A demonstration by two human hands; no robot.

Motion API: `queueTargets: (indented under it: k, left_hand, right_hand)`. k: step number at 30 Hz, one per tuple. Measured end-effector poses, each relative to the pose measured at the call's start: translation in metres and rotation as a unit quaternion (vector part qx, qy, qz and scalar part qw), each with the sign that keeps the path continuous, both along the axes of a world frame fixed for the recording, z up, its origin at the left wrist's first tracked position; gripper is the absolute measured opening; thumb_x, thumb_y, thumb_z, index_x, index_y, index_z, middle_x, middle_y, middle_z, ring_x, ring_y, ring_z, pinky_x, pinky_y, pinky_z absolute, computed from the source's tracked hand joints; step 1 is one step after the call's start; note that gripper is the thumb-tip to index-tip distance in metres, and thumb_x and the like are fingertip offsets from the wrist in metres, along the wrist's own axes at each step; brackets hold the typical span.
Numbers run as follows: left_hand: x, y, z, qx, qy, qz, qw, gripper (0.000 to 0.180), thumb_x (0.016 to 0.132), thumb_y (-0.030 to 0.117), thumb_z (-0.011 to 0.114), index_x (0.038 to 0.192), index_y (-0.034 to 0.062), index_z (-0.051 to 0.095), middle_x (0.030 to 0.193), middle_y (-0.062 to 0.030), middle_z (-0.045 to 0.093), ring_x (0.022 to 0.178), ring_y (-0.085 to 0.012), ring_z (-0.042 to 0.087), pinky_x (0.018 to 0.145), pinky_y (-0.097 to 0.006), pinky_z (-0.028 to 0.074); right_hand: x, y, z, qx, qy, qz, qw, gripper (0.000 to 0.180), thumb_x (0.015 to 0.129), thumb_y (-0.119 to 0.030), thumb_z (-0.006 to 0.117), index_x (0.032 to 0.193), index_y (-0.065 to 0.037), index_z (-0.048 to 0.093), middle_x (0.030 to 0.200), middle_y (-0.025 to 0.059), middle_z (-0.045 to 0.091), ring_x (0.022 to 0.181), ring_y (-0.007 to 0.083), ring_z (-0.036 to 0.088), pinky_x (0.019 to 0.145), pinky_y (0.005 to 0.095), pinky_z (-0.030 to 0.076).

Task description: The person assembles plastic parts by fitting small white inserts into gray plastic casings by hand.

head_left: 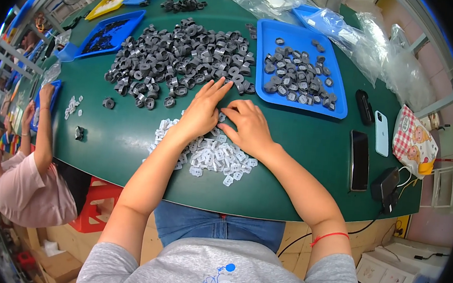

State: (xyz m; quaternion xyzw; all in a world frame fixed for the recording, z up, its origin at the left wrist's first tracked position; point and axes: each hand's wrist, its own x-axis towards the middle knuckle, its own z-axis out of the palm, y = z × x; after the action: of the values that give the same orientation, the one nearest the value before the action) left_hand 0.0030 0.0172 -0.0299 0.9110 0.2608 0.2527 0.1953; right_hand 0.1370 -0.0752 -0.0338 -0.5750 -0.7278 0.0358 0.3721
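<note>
a: ok so where are the hands at?
b: left hand (202, 112) is over the far side of the heap of white plastic pieces (219, 157), fingers stretched out toward the dark gray rings (185, 57). palm's turned away, so can't tell if it's pinching anything. right hand (248, 126) is just beside it, fingers bent, also can't tell if there's a piece in there.
a: and the white bits?
b: loose heap on the green table (113, 148), between the forearms, near the front edge. the gray rings are in a way bigger pile beyond it.
a: anything on the right?
b: yeah, blue tray (287, 33) with more gray parts, some with white centers. then a black phone (359, 161) and a light blue phone (381, 133) nearby.
</note>
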Motion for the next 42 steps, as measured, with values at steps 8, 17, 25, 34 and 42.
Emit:
queueTargets:
  k: [8, 17, 25, 34, 42]
  left_hand:
    - [0.001, 0.006, 0.004, 0.027, -0.023, 0.030, 0.999, 0.038, 0.069, 0.002, 0.055, 0.108, 0.0039, 0.055, 0.107, -0.0130, 0.053, 0.103, -0.0318, 0.046, 0.087, -0.037, 0.039]
    - [-0.002, -0.006, 0.018, -0.036, -0.017, 0.061, 0.997, 0.024, 0.064, 0.008, 0.066, 0.087, 0.0010, 0.060, 0.085, -0.0122, 0.057, 0.085, -0.0288, 0.054, 0.073, -0.036, 0.043]
    - [-0.004, -0.009, 0.021, -0.108, -0.065, 0.036, 0.991, 0.027, 0.065, 0.007, 0.068, 0.090, 0.0012, 0.061, 0.081, -0.0094, 0.057, 0.069, -0.0222, 0.057, 0.060, -0.031, 0.047]
    - [-0.001, -0.011, 0.017, -0.376, -0.206, 0.011, 0.903, 0.026, 0.073, 0.004, 0.067, 0.098, 0.0011, 0.060, 0.089, -0.0008, 0.060, 0.071, -0.0024, 0.052, 0.060, -0.018, 0.044]
    - [0.002, -0.017, 0.023, -0.443, -0.223, 0.017, 0.868, 0.028, 0.075, 0.003, 0.065, 0.100, -0.0009, 0.054, 0.077, 0.0015, 0.058, 0.056, 0.0012, 0.044, 0.049, -0.014, 0.037]
  right_hand:
    - [0.004, 0.000, -0.004, -0.008, 0.073, 0.023, 0.997, 0.022, 0.068, -0.013, 0.067, 0.086, -0.002, 0.060, 0.087, 0.0079, 0.055, 0.086, 0.0257, 0.050, 0.073, 0.0352, 0.041]
    - [0.029, 0.014, -0.011, 0.020, 0.418, -0.072, 0.906, 0.029, 0.079, -0.013, 0.063, 0.101, 0.002, 0.054, 0.090, 0.0140, 0.061, 0.078, 0.0164, 0.062, 0.064, 0.0259, 0.049]
    - [0.020, 0.005, 0.001, -0.057, 0.439, -0.056, 0.895, 0.026, 0.079, -0.006, 0.062, 0.102, 0.002, 0.054, 0.084, 0.0066, 0.057, 0.069, 0.0074, 0.052, 0.058, 0.0201, 0.045]
    - [0.012, 0.002, 0.004, -0.112, 0.538, 0.034, 0.835, 0.030, 0.079, 0.002, 0.057, 0.109, 0.000, 0.054, 0.087, 0.0024, 0.054, 0.078, 0.0074, 0.051, 0.068, 0.0207, 0.046]
    - [0.011, 0.001, 0.002, -0.098, 0.549, 0.048, 0.829, 0.029, 0.079, 0.003, 0.057, 0.107, 0.003, 0.051, 0.089, 0.0062, 0.056, 0.081, 0.0090, 0.054, 0.072, 0.0209, 0.046]
